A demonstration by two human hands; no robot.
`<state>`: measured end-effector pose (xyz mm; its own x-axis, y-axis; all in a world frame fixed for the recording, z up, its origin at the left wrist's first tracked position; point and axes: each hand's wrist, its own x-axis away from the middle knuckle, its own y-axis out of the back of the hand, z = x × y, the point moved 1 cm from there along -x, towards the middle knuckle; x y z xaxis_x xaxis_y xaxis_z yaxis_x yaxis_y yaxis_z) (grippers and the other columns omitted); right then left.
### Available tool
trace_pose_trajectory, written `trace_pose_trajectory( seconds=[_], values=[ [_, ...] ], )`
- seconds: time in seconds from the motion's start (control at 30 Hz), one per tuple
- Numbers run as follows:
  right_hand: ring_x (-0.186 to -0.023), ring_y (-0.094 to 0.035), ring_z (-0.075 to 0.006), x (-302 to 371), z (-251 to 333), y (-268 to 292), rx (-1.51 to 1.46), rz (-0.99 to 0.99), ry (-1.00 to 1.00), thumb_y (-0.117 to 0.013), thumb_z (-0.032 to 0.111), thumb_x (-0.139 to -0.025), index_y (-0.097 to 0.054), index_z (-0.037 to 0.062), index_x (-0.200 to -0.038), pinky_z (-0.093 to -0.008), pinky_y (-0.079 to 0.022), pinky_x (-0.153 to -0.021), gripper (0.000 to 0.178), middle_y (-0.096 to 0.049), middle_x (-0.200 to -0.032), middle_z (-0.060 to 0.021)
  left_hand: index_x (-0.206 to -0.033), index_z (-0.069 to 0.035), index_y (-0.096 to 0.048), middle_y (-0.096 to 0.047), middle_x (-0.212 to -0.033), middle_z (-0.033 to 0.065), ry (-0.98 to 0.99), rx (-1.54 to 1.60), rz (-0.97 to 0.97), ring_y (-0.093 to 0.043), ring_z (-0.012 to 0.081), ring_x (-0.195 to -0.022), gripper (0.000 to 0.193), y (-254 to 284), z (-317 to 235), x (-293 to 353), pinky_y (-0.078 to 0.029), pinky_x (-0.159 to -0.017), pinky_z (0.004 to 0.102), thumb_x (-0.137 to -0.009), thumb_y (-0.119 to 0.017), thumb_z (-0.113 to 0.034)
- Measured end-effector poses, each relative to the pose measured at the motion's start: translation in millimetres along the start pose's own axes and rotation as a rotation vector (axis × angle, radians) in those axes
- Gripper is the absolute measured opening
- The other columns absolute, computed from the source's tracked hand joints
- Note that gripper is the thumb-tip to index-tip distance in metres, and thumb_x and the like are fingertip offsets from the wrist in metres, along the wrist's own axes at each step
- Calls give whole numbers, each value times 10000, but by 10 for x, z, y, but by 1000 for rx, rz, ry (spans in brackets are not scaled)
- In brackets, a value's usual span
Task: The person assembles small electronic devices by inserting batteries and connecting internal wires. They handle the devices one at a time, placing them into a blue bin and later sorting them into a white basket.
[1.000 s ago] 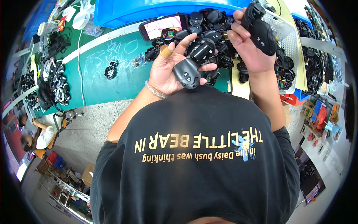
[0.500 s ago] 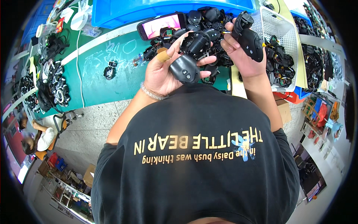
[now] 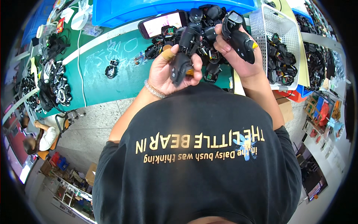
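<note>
My left hand [image 3: 164, 69] is closed round a black plastic handheld device [image 3: 177, 69], tilted, with an orange-yellow part by my fingers. A tan wrap covers part of that thumb, and a bracelet is on the wrist. My right hand [image 3: 242, 61] grips a second black handheld device [image 3: 243, 44], which has a rounded body, a yellow tip and an open-looking upper end. Beyond and between both hands lies a pile of similar black parts [image 3: 212, 15], some showing green circuit boards and wires.
Right of the pile stands a white perforated basket [image 3: 257, 30] holding more black parts. A blue tray [image 3: 130, 9] and a lit phone [image 3: 164, 24] are at the back. One small black part [image 3: 111, 70] lies on the green table mat [image 3: 97, 87]. At far left another person [image 3: 46, 138] sits.
My left hand has turned its device from its broad face to its side, bringing the orange-yellow part into view. My right hand has shifted slightly left and tilted its device.
</note>
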<state>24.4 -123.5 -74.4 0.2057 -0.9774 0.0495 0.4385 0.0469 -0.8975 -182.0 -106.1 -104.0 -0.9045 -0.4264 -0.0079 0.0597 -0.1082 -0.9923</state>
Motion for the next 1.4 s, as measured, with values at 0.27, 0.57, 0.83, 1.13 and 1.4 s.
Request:
trace_pose_trajectory(
  seconds=[0.27,0.57,0.83,1.13,1.4],
  values=[
    [-693,-427,-158,23,-32,13,262,-87,22,-361,295,-989,-489,-23,-1189,-281,-357,-671,398,-571,-1049,-138,-1423,-119,-239,-550,-982,278,-49,-31,111,-606,386,-805,537,-170,-68,-43,-470,-584,410,-948,-421,-293],
    [-815,-507,-36,-32,-258,-306,856,-269,188,-458,152,-975,-550,26,-1074,-214,-442,-755,185,-567,-872,16,-1390,-118,-338,-462,-1319,205,-15,-474,-349,-460,410,-1210,539,15,-143,120,-433,-911,626,-920,-490,-334],
    [-924,-544,-297,-50,-616,-170,1779,340,431,-649,192,-771,-600,107,-1031,-395,-402,-778,278,-565,-1012,-96,-1342,-137,-414,-506,-1279,130,-121,-120,-560,-538,279,-1142,664,307,14,195,-463,-945,439,-852,-517,-574],
    [-933,-575,-265,-405,278,1310,1744,-773,389,-725,426,-711,-591,73,-1113,-376,-445,-850,552,-598,-1033,-111,-1397,-172,-339,-416,-1329,281,-45,-243,-323,-426,423,-1239,728,226,53,170,-391,-932,649,-808,-594,-517],
    [-914,-580,-279,-887,11,1431,2213,-792,524,-746,307,-664,-627,109,-760,-423,-400,-798,250,-622,-921,-72,-1394,-174,-335,-442,-1299,285,-150,-264,-422,-450,423,-1216,657,202,-14,205,-428,-914,629,-867,-524,-518]
  ],
)
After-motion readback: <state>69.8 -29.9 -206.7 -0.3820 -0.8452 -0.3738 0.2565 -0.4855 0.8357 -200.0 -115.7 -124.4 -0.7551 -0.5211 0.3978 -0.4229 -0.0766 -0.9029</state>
